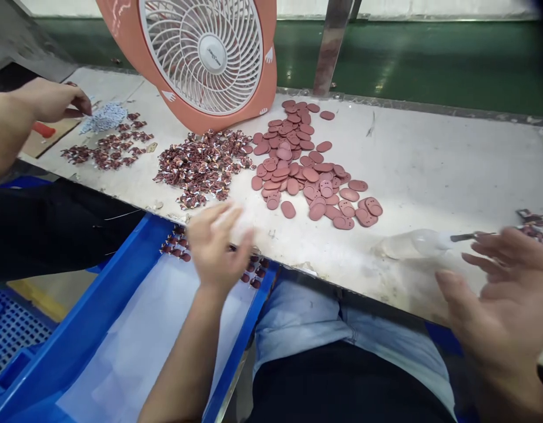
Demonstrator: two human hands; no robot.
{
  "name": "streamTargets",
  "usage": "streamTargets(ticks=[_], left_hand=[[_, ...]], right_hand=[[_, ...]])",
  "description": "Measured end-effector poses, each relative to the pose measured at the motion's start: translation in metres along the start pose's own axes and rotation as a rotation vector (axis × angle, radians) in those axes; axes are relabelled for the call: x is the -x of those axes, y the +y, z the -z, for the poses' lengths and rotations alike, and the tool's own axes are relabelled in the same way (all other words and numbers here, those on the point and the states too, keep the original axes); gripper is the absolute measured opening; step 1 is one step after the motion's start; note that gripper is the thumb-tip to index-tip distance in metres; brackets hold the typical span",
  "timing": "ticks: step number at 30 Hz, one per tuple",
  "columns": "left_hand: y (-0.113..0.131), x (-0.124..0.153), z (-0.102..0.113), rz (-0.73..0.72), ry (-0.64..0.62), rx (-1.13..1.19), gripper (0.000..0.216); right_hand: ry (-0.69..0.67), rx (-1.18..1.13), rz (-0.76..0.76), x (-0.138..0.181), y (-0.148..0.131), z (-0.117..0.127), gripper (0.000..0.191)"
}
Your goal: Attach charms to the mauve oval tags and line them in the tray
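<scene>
Discs (310, 174) of matte reddish-brown, flat and oval, many marked with small dots, lie in a loose heap on the pale, scuffed table (434, 164). Beside them I see a bumpy pile of small brown pieces (201, 164) with glossy, light-coloured flecks. Smooth white paper (157, 329) lines a hard blue tray (99, 299), with more brown pieces in rows at its far end. My left hand (216, 244) hovers there, nearest the pile, with the discs off to its right; motion blurs its spread, bent fingers, and I cannot tell whether they hold anything. Its forearm slants up across the tray. My right hand (500, 294) is loosely open, thumb apart, fingers pointing inward. A see-through bottle (408, 244) lies on the table, its thin dark tip just beside those fingers; whether they touch, I cannot tell.
</scene>
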State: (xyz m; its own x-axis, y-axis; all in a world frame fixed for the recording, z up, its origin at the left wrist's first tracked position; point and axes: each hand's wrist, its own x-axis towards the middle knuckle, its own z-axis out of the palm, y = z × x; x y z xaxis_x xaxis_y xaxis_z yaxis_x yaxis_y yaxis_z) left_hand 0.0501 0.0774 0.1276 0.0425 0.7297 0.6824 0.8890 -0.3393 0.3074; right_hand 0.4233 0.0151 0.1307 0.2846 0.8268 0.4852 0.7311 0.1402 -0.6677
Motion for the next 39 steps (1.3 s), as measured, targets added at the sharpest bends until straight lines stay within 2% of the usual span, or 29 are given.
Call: streamTargets(ticks=[2, 3, 5, 8, 9, 12, 14, 15, 18, 20, 22, 25, 28, 31, 33, 36, 39], left_hand=[[0.035, -0.021, -0.009, -0.215, -0.279, 0.049, 0.051], [0.046, -0.026, -0.011, -0.281, -0.37, 0.068, 0.057], [0.057, -0.025, -0.011, -0.37, -0.488, 0.105, 0.063], [0.054, -0.005, -0.006, -0.459, -0.465, 0.174, 0.04], [0.051, 0.003, -0.005, -0.469, -0.423, 0.192, 0.035], [0.053, 0.023, -0.006, -0.414, -0.301, 0.251, 0.042], [0.065, 0.029, -0.008, -0.286, -0.226, 0.363, 0.042], [0.075, 0.03, -0.008, -0.159, -0.183, 0.458, 0.041], [0.111, 0.028, -0.001, 0.431, -0.12, 0.868, 0.028], [0.133, 0.026, 0.007, 0.743, -0.172, 1.117, 0.018], [0.148, 0.025, 0.014, 0.888, -0.249, 1.267, 0.013], [0.158, 0.028, 0.017, 0.968, -0.316, 1.333, 0.013], [0.163, 0.035, 0.013, 0.937, -0.315, 1.378, 0.02], [0.166, 0.04, 0.01, 0.849, -0.322, 1.356, 0.014], [0.166, 0.041, 0.011, 0.814, -0.358, 1.263, 0.008], [0.16, 0.038, 0.019, 0.71, -0.468, 1.071, 0.011], [0.153, 0.033, 0.026, 0.552, -0.539, 0.941, 0.02]], right_hand=[[-0.081, 0.07, -0.015, -0.008, -0.011, -0.005, 0.089], [-0.132, 0.128, -0.002, -0.011, -0.014, -0.006, 0.086], [-0.23, 0.215, 0.04, -0.015, -0.018, -0.009, 0.068], [-0.313, 0.173, 0.062, -0.018, -0.016, -0.011, 0.041], [-0.319, 0.142, 0.051, -0.018, -0.015, -0.012, 0.038], [-0.288, 0.039, 0.025, -0.014, -0.017, -0.011, 0.038], [-0.26, -0.211, -0.069, -0.008, -0.024, -0.009, 0.037], [-0.26, -0.383, -0.14, -0.005, -0.029, -0.008, 0.037], [-0.346, -0.768, -0.325, 0.003, -0.048, -0.009, 0.037], [-0.469, -0.795, -0.37, 0.008, -0.062, -0.01, 0.034], [-0.578, -0.829, -0.435, 0.011, -0.075, -0.013, 0.034], [-0.645, -0.911, -0.526, 0.015, -0.089, -0.017, 0.035], [-0.615, -0.977, -0.607, 0.019, -0.094, -0.021, 0.037], [-0.571, -0.954, -0.6, 0.024, -0.091, -0.022, 0.035], [-0.552, -0.924, -0.556, 0.025, -0.087, -0.02, 0.031], [-0.536, -0.878, -0.503, 0.021, -0.079, -0.014, 0.03], [-0.634, -0.859, -0.502, 0.014, -0.074, -0.008, 0.035]])
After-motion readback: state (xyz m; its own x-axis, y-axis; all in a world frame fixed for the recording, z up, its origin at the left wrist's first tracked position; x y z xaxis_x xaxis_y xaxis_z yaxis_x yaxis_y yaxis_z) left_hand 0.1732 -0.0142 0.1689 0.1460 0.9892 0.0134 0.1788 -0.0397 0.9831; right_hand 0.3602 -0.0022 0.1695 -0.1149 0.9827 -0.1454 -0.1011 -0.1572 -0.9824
